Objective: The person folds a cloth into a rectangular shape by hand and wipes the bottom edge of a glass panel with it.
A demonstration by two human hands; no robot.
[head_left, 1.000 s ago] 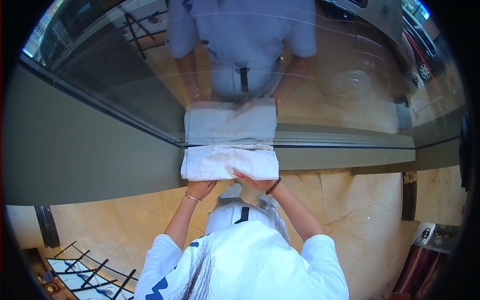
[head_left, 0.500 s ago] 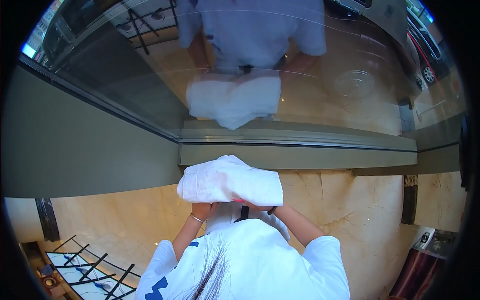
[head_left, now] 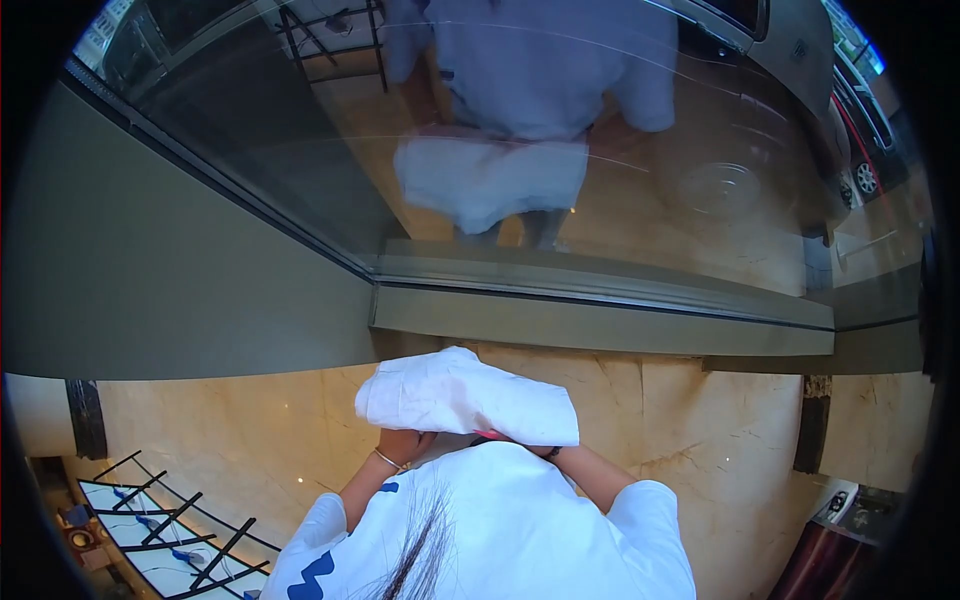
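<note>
A folded white cloth (head_left: pixel 465 395), with a loose, bulging outline, is held up in front of my chest. My left hand (head_left: pixel 406 443), below a bracelet-banded wrist, grips its near left edge from beneath, and most of the fingers are covered by the fabric. At the near right edge my right hand (head_left: pixel 535 449) holds it too, largely hidden between cloth and shirt. A small pink-red strip (head_left: pixel 490 435) shows at the cloth's near edge; what it belongs to I cannot make out.
A large glass pane (head_left: pixel 640 190) with a grey frame (head_left: pixel 600 315) stands just ahead, reflecting my body and the cloth. To the left is a broad grey panel (head_left: pixel 180 260). A black-barred rack (head_left: pixel 170 530) stands on the beige marble floor (head_left: pixel 690 430) at lower left.
The cloth and both hands have come lower and closer to my body. The window frame sits slightly lower and to the right in view. Both hands keep their hold.
</note>
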